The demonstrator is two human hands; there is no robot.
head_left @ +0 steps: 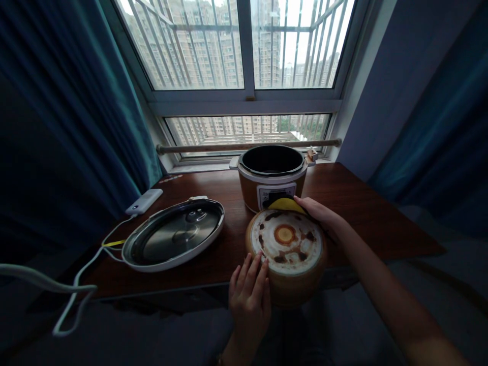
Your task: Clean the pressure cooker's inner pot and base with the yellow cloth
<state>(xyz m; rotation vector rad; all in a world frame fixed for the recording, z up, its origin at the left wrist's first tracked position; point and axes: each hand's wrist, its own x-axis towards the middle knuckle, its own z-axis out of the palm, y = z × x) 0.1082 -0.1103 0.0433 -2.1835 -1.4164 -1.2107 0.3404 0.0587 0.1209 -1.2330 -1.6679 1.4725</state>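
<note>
Left to right: a white power bank (144, 201) with cable; a shiny steel cooker lid (173, 235) lying inverted on the brown wooden table (366, 213). The left hand (249, 295), fingers flat, braces the round upturned orange cooker base (286, 254) at the table's near edge. Its white underside remains heavily rust-stained; wiping appears barely begun. The right hand (320, 213) presses a yellow cloth (284, 204) on the far rim. Behind stands the black-lined cooker pot (271, 175).
</note>
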